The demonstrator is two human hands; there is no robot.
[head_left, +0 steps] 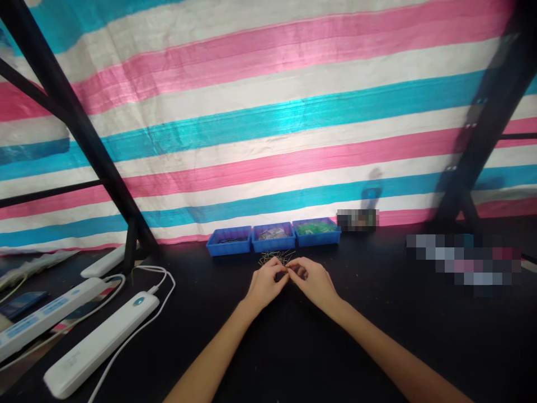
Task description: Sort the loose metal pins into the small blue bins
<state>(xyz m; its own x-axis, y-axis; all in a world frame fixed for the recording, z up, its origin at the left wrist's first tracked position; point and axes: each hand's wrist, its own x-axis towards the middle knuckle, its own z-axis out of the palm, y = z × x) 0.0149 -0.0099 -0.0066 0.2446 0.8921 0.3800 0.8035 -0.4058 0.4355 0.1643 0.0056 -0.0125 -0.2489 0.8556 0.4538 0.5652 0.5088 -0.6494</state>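
My left hand [267, 284] and my right hand [314, 281] meet fingertip to fingertip over the black table. Both are closed in a pinch; whatever lies between the fingertips is too small to name. Just beyond them is a loose pile of thin, brass-coloured sticks [265, 258], partly covered by my fingers. Behind the pile stand three blue bins in a row. Dark thin pieces lie in the left bin [229, 250], clear or whitish pieces in the middle bin [274, 244], and green pieces in the right bin [319, 240].
A white power bank-like device [103, 344] with a cable lies at left, beside a power strip [54, 313]. Black frame posts [84, 134] rise at both sides. A striped sheet [272, 117] hangs behind the table [377, 313]. Blurred-out items lie at right.
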